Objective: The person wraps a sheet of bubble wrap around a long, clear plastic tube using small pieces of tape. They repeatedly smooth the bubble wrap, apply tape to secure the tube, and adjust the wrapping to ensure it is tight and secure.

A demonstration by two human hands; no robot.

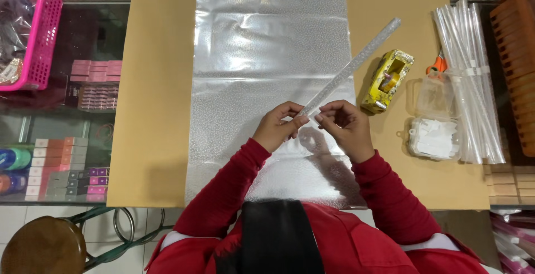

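A long thin roll of clear patterned film [356,62] slants from the upper right down toward me. My left hand [278,126] pinches its near end between thumb and fingers. My right hand [344,126] is curled beside that end, fingertips at the tube's tip. Both hands hover over a large sheet of shiny silver patterned film [256,45] spread on a tan board [156,101]. Red sleeves cover both arms.
To the right lie a yellow tape dispenser [387,80], orange-handled scissors [438,65], an open clear plastic box of white pieces [434,135] and several rolled clear tubes [473,68]. A pink basket [36,29] sits upper left, an orange crate [515,57] far right, a wooden stool [44,246] lower left.
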